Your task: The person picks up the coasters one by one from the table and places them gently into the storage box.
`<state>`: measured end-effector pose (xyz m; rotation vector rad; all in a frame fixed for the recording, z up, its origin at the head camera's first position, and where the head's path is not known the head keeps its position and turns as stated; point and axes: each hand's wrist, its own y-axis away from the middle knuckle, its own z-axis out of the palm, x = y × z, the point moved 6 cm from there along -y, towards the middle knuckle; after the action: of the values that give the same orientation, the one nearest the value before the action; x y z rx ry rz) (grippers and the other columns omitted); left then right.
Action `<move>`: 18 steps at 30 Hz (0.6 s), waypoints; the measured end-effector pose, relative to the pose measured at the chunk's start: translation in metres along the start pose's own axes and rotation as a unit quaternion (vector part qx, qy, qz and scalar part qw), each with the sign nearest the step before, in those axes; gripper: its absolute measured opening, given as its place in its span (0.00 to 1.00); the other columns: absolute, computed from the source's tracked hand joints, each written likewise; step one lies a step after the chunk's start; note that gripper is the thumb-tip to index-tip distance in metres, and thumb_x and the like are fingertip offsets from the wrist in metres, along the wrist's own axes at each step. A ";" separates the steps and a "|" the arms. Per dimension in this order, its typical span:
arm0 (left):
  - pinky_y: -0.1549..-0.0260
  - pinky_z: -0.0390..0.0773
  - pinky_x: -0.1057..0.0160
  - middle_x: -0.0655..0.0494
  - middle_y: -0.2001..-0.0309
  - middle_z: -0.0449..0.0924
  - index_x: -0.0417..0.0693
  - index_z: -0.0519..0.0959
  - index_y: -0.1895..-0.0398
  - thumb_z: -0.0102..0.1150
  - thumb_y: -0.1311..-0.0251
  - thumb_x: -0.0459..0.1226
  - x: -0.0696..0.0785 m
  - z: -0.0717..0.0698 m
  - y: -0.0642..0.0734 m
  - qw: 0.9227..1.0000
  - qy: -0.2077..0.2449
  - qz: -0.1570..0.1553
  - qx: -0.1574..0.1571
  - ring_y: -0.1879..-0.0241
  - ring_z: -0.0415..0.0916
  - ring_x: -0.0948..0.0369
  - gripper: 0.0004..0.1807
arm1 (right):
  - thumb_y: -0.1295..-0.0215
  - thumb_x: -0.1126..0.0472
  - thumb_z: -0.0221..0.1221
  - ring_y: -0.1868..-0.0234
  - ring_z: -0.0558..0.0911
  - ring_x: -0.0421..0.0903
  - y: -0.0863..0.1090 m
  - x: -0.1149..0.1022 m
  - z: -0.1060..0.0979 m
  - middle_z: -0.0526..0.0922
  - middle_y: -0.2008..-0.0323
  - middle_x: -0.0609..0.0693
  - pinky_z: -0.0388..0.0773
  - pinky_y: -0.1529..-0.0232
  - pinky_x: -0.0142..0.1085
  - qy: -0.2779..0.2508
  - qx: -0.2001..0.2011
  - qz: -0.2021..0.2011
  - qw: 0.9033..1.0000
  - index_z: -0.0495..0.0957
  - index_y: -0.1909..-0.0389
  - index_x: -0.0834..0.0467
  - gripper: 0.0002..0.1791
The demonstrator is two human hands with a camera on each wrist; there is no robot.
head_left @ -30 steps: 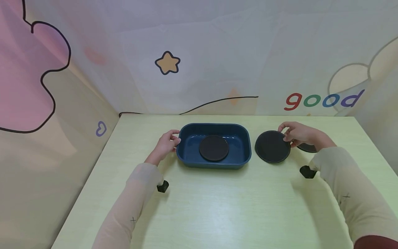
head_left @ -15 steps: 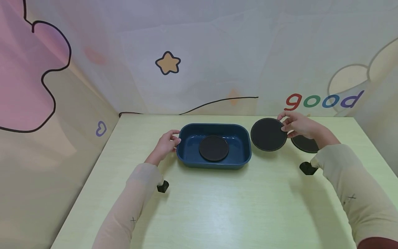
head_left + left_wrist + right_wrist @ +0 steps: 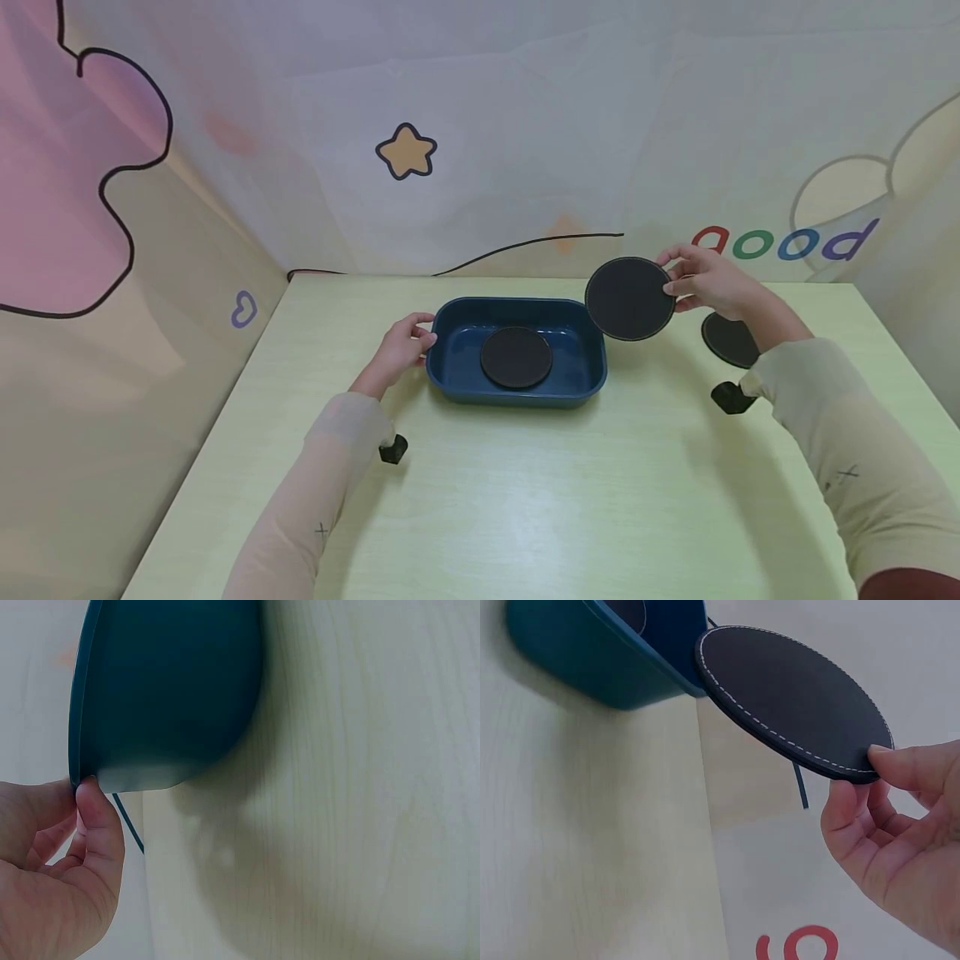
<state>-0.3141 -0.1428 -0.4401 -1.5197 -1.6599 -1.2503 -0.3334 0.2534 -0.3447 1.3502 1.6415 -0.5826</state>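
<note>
Near the far edge of the surface point(image 3: 480, 500), we see the right hand point(image 3: 712, 282) hold a black disc point(image 3: 628, 298) tilted at the tray's point(image 3: 517, 398) far right corner, its fingers point(image 3: 904, 765) clamped on the disc's edge. The left hand point(image 3: 396, 350) pinches the tray's left rim between its fingers point(image 3: 99, 814). A second disc point(image 3: 516, 357) lies inside the tray; a third disc point(image 3: 726, 337) rests toward the surface's far right corner, partly hidden by the right arm point(image 3: 832, 433).

The edge-only grip looks to us the weak point: the held disc could pivot or slip, or clip the rim if carried too low. Whether the two touch, we cannot tell. A tug from the left might drag the tray.

The backdrop point(image 3: 525, 150) at the far edge leaves us little room; the broadest stretch runs toward the near edge, out of view.
</note>
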 end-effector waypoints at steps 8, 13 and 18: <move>0.76 0.75 0.70 0.50 0.64 0.64 0.44 0.63 0.41 0.46 0.38 0.32 -0.001 0.000 -0.001 1.000 0.007 -0.002 -0.002 0.74 0.71 0.61 0.20 | 0.39 0.70 0.49 0.68 0.73 0.45 -0.009 -0.008 0.020 0.68 0.68 0.50 0.76 0.67 0.35 -0.031 -0.008 -0.010 0.999 0.61 0.52 0.59 0.15; 0.74 0.76 0.68 0.48 0.63 0.65 0.45 0.63 0.42 0.46 0.38 0.32 -0.002 0.000 -0.002 1.000 0.009 0.001 -0.001 0.72 0.72 0.60 0.20 | 0.39 0.71 0.48 0.69 0.73 0.45 -0.017 -0.008 0.034 0.68 0.69 0.50 0.76 0.67 0.35 -0.059 -0.012 -0.007 0.998 0.60 0.51 0.59 0.16; 0.72 0.77 0.64 0.48 0.64 0.66 0.46 0.65 0.44 0.47 0.39 0.34 -0.006 -0.001 -0.006 1.000 0.020 0.015 -0.002 0.73 0.73 0.59 0.19 | 0.39 0.71 0.48 0.70 0.73 0.44 -0.026 -0.006 0.051 0.68 0.68 0.50 0.76 0.68 0.35 -0.091 -0.019 0.000 0.996 0.61 0.52 0.58 0.15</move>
<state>-0.3188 -0.1456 -0.4463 -1.5062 -1.6056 -1.2603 -0.3404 0.2019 -0.3687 1.2314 1.4979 -0.6529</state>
